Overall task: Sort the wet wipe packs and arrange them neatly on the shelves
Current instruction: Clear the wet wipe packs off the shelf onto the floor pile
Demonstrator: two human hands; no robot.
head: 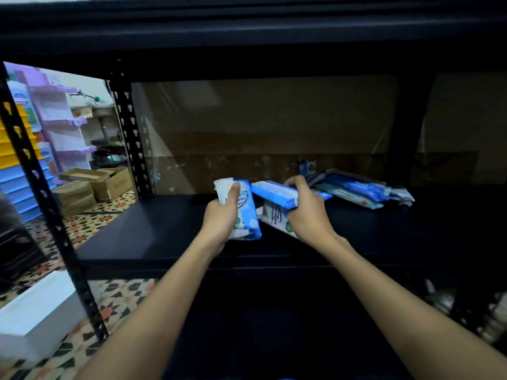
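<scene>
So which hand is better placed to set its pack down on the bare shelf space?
Probably left: the left hand holds one pack beside open shelf; the right hand sits nearer the pile.

Bare forearms, seemingly no sleeves.

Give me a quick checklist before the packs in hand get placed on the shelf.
1. Left hand grips the white-and-blue pack: ok.
2. Right hand grips the blue pack: ok.
3. Bare shelf board to the left for a neat row: ok.
4. Loose pile at the right sorted: not ok, packs overlap at angles.
5. The two held packs are the same kind: cannot tell, labels blurred.
6. White pack under the right hand squared up: not ok.
</scene>
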